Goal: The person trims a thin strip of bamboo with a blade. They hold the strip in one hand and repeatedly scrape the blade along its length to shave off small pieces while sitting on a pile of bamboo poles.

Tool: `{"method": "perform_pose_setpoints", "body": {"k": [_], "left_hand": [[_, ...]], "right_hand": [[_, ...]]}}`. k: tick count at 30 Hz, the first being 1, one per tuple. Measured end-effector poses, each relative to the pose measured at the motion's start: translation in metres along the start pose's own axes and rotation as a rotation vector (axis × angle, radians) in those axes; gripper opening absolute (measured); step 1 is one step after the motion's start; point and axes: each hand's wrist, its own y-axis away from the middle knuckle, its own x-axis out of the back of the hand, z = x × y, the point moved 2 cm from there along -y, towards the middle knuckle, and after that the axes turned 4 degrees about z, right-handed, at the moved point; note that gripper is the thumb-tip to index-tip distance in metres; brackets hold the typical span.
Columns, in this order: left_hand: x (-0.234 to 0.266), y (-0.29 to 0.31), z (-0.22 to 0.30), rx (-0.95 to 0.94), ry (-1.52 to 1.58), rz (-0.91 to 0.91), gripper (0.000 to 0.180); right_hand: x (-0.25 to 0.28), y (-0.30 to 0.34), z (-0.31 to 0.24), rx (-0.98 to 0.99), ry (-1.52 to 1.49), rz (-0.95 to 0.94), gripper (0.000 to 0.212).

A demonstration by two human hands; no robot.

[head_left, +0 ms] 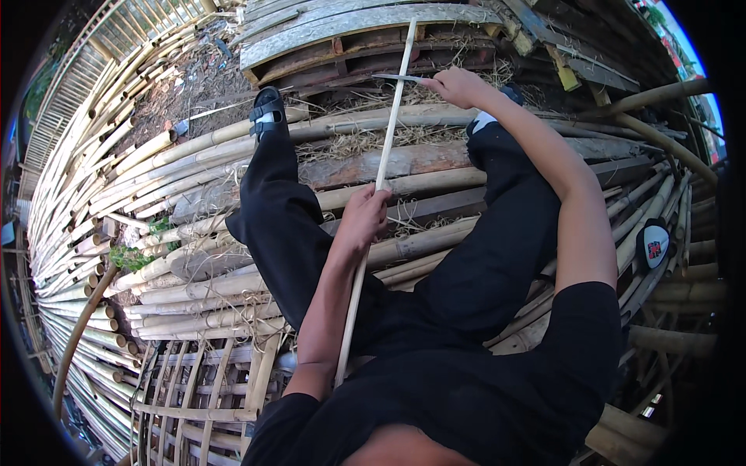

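Note:
A long pale bamboo strip (394, 116) runs from beside my body, between my legs, up toward the far wooden pallet. My left hand (364, 217) is closed around it at about its middle. Farther up, my right hand (458, 87) grips a knife, its handle hidden in the fingers. The thin blade (399, 77) lies crosswise over the strip near its far end and appears to touch it. Below my left hand, the strip passes beside my left forearm.
Stacked bamboo poles (435, 182) lie under my legs. A wooden pallet (326, 48) stands ahead, with shavings (373, 144) scattered before it. At lower left is a bamboo lattice (206, 388). A dark cap-like object (653, 245) rests on poles at right.

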Motion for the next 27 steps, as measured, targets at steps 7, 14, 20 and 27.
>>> {"method": "perform_pose_setpoints", "body": {"k": [7, 14, 20, 27], "left_hand": [[0.011, 0.002, -0.004, -0.031, 0.065, -0.003, 0.017], [0.004, 0.011, 0.006, -0.015, 0.066, -0.025, 0.015], [-0.002, 0.010, 0.001, -0.015, -0.025, -0.021, 0.016], [0.004, 0.014, 0.003, -0.022, -0.006, -0.031, 0.016]], "right_hand": [[-0.017, 0.003, -0.023, 0.136, -0.098, 0.077, 0.060], [-0.005, 0.012, 0.010, -0.168, -0.173, 0.187, 0.054], [-0.008, -0.002, 0.045, -0.220, -0.100, 0.075, 0.062], [-0.002, 0.009, 0.011, -0.008, -0.146, 0.120, 0.061]]}}
